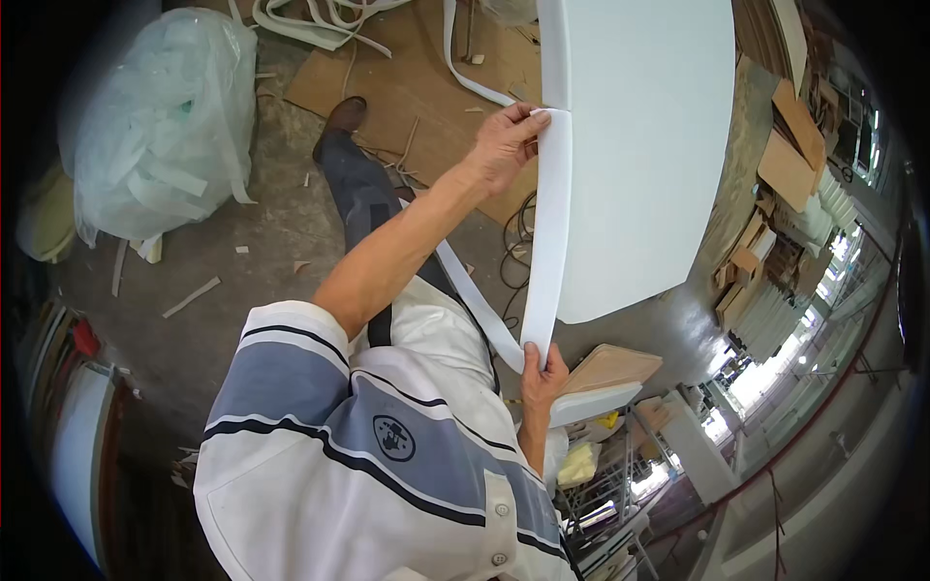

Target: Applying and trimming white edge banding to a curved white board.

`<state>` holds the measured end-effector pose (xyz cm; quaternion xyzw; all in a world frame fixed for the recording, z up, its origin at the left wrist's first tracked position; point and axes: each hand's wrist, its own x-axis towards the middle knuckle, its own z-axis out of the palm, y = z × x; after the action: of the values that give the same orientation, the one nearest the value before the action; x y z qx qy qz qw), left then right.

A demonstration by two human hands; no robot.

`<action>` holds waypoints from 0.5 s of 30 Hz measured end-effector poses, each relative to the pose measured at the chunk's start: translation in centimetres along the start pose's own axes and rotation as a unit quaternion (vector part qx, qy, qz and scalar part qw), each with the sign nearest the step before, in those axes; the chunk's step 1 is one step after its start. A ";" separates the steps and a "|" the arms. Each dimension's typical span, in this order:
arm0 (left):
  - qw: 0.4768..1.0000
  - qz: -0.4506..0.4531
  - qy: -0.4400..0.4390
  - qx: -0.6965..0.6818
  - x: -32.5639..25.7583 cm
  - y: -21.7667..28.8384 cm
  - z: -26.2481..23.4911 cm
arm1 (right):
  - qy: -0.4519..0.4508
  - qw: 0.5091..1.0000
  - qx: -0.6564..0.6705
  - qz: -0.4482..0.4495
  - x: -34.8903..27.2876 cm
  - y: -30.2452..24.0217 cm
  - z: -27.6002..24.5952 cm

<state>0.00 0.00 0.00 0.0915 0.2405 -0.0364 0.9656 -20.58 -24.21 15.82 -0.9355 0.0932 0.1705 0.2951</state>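
"Where's your white strip?"
"Along the white panel, pinched by your nearly closed left hand and right hand; the right's grip is partly hidden."
"Handling?"
"Probably light, bendy; pinch its faces, hands spaced apart."

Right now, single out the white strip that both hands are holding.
It's the flat white strip running between the left hand and the right hand beside the white panel; the curled white strips lie farther away, untouched by either hand.
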 end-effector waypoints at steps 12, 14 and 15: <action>0.993 0.013 0.024 -0.117 0.3 -1.2 1.4 | -0.019 1.000 0.010 -0.013 0.5 0.4 0.6; 0.987 0.004 0.032 -0.157 0.2 -1.2 1.9 | -0.020 1.000 0.003 -0.009 0.6 0.5 0.6; 0.987 0.004 0.032 -0.157 0.3 -1.4 2.0 | -0.020 1.000 0.002 -0.010 0.7 0.5 0.7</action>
<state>0.98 -1.78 1.39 -0.0595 0.2733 0.0090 0.9601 -20.28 -24.31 14.78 -0.9321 0.0782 0.1862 0.3007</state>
